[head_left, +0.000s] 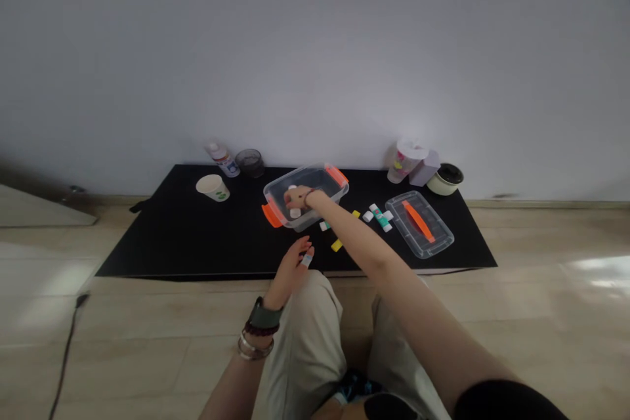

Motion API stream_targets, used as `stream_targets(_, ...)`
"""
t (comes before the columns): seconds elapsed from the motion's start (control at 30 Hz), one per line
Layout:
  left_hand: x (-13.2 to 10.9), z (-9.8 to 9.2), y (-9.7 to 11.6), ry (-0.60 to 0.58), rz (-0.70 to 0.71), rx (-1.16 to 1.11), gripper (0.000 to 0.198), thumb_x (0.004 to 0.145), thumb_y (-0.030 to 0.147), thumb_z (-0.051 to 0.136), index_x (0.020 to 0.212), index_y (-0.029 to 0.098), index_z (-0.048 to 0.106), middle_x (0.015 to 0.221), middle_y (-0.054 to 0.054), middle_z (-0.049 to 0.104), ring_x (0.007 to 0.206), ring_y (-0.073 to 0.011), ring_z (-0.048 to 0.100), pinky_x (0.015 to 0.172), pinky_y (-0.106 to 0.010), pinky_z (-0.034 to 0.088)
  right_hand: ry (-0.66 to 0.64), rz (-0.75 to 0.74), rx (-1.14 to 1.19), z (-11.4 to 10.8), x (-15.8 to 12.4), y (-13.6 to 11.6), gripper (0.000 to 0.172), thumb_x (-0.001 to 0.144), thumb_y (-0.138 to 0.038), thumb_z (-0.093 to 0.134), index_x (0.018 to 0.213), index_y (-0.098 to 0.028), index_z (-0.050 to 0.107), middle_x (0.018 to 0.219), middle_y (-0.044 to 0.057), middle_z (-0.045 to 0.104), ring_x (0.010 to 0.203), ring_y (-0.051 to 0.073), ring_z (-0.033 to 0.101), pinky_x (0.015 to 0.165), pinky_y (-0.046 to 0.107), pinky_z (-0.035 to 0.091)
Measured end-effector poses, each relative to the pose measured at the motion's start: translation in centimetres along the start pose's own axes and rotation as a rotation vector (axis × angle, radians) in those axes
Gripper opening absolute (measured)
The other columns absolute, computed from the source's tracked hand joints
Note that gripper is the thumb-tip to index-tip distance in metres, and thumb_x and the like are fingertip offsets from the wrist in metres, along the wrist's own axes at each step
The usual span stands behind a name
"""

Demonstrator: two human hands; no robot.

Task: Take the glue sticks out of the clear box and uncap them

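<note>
My right hand (299,197) is inside the clear plastic box (337,191) with orange latches, closed around what looks like a glue stick (295,212). Only its white ends show; the fingers cover its middle. At the table's front edge, below the box, my left hand (294,261) has its fingers apart. A small whitish patch on its thumb is too blurred to make out. A green-and-white glue stick (380,217) lies right of my right forearm, among white pieces. Yellow pieces (336,245) and another green-and-white piece (325,226) lie partly behind that forearm.
The box's clear lid (438,222), with an orange handle, lies on the right of the black table (197,243). A paper cup (212,188), a bottle (224,161) and a dark glass bowl (250,163) are left. A patterned cup (401,164) and lidded pot (444,180) stand back right.
</note>
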State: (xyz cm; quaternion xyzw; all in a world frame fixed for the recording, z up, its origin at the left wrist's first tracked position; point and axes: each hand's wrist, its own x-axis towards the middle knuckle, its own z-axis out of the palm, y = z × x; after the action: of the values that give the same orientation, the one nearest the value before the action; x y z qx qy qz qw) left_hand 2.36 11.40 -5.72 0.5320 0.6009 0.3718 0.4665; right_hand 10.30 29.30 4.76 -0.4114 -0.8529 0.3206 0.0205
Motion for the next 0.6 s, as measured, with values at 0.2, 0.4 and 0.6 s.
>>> stream_targets(0.2,-2.0,0.7,4.6,-0.095,-0.153,-0.75,0.063,0.082,0.063,0.061,0.129,0.023,0.049,0.125,-0.014,0.062,0.111,-0.0275,0.063,0.09,-0.042,0.051,0.256,-0.252,0.314,0.2,-12.7,1.7,0.049,0.093,-0.023,0.06,0.14,-0.018,0.047,0.084,-0.004,0.06,0.068,0.008,0.054,0.069,0.021,0.044)
stream_targets(0.4,-6.0,3.3,6.7,-0.382,-0.135,-0.448,0.041,0.089,0.059,0.058,0.107,0.022,0.058,0.076,-0.002,0.057,0.06,-0.0137,0.049,0.061,-0.031,0.041,0.387,-0.005,0.707,7.2,-22.9,3.9,0.058,0.093,-0.042,0.058,0.143,-0.019,0.038,0.073,-0.005,0.055,0.057,0.01,0.048,0.056,0.021,0.039)
stream_targets(0.6,-8.7,6.9,4.5,-0.504,-0.183,-0.22,0.052,0.088,0.071,0.047,0.089,0.021,0.057,0.064,0.001,0.047,0.056,-0.0131,0.038,0.054,-0.03,0.03,0.588,0.195,0.678,11.3,-25.8,5.6,0.034,0.092,-0.051,0.054,0.08,-0.02,0.053,0.065,-0.005,0.046,0.06,0.01,0.04,0.057,0.022,0.032)
